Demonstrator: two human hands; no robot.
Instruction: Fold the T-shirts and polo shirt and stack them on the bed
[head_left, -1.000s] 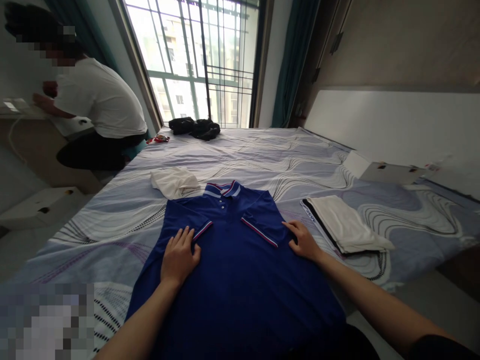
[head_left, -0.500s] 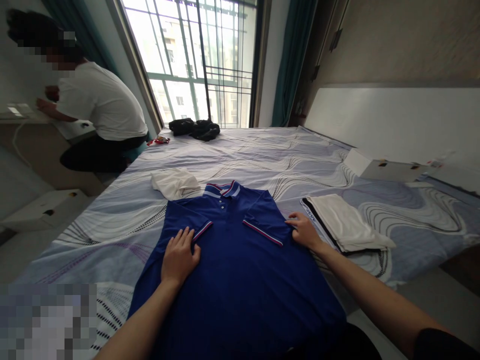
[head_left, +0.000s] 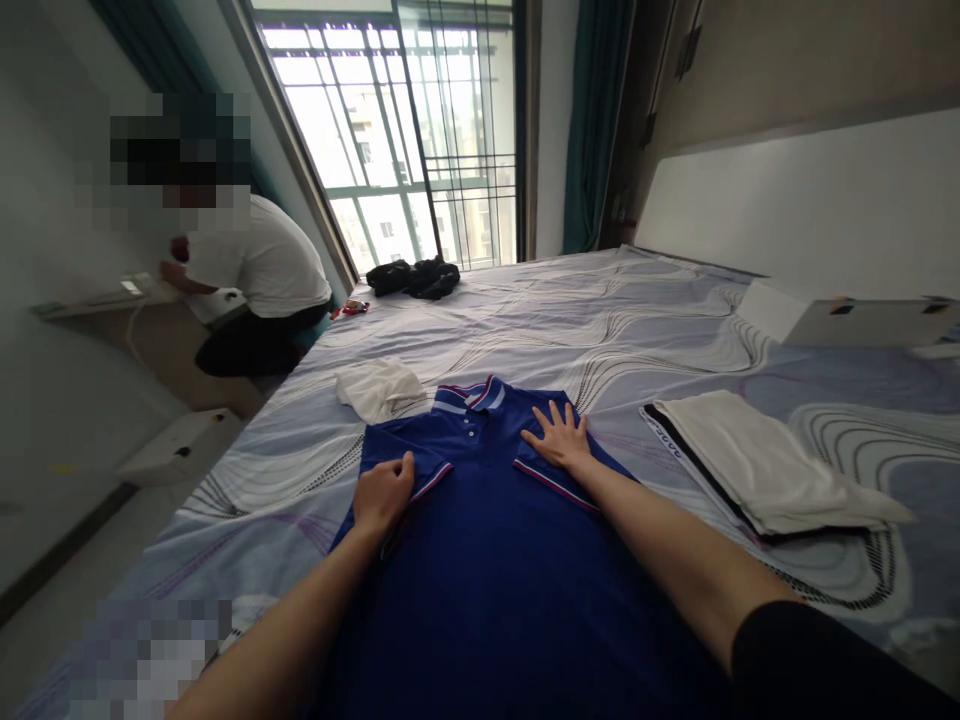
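Note:
A blue polo shirt lies front up on the bed, its striped collar pointing toward the window. Both short sleeves are folded inward over the chest, each with a red and white trimmed cuff. My left hand is curled closed at the left sleeve, its fingertips tucked out of sight against the fabric. Flat on the right sleeve rests my right hand, fingers spread. The shirt's lower part runs off the bottom of the view between my forearms.
Folded white and black clothes lie to the right, with a white box behind them. A crumpled white cloth is beyond the left sleeve. Black clothing lies at the bed's far end. A person sits at a desk.
My right hand has gone from the shirt's right edge onto the right sleeve and spread out. My left hand, flat before, has curled its fingers. The view has shifted.

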